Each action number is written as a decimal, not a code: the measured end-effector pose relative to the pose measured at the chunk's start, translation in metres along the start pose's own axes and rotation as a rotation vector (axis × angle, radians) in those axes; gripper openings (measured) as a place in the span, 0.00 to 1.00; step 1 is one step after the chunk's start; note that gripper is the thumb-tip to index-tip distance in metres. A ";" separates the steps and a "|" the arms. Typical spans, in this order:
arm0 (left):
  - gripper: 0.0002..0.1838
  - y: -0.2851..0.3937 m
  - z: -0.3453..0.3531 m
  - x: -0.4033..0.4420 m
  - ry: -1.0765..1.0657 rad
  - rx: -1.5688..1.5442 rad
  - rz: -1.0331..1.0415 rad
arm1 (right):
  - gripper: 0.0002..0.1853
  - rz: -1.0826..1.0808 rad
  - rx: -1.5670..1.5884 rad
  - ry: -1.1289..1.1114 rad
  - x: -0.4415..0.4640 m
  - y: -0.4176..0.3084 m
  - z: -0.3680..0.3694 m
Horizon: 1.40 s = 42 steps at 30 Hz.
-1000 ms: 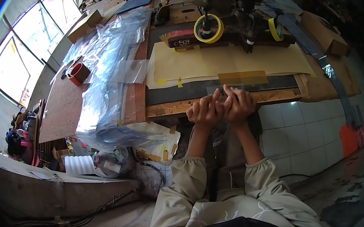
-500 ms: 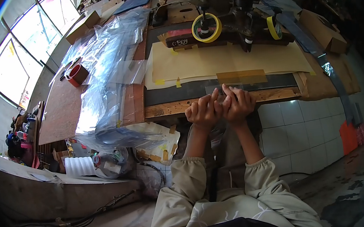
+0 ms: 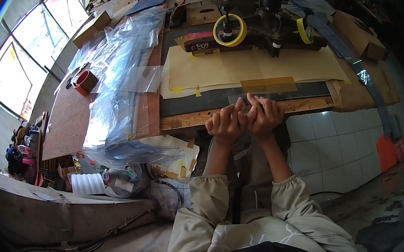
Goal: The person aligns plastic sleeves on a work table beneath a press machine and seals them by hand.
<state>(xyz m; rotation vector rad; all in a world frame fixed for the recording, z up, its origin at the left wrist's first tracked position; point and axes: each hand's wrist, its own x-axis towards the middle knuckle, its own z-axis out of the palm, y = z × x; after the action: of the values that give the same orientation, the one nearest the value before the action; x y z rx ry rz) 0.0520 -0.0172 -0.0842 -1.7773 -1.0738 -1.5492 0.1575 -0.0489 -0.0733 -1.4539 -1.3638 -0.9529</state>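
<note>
My left hand and my right hand are side by side at the front edge of the table, fingers curled and thumbs close together. Between them they pinch a small clear plastic sheet, whose see-through edge shows just above the fingertips; the rest is hidden by the hands. Beyond it lies a cream paper sheet, with a strip of brown tape along its near edge. Under my hands runs the wooden edge strip of the table.
A press head with a yellow tape roll stands over the back of the paper. Clear plastic sheets are heaped at left, near a brown tape roll. A cardboard box is at right. White floor tiles show below.
</note>
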 end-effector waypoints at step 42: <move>0.16 0.000 0.000 0.000 -0.005 0.010 -0.006 | 0.19 0.001 -0.008 -0.004 -0.001 0.000 0.000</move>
<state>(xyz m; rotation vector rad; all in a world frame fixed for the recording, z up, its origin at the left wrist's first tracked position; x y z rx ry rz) 0.0522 -0.0173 -0.0840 -1.7736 -1.0881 -1.5409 0.1578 -0.0490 -0.0743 -1.4630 -1.3638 -0.9561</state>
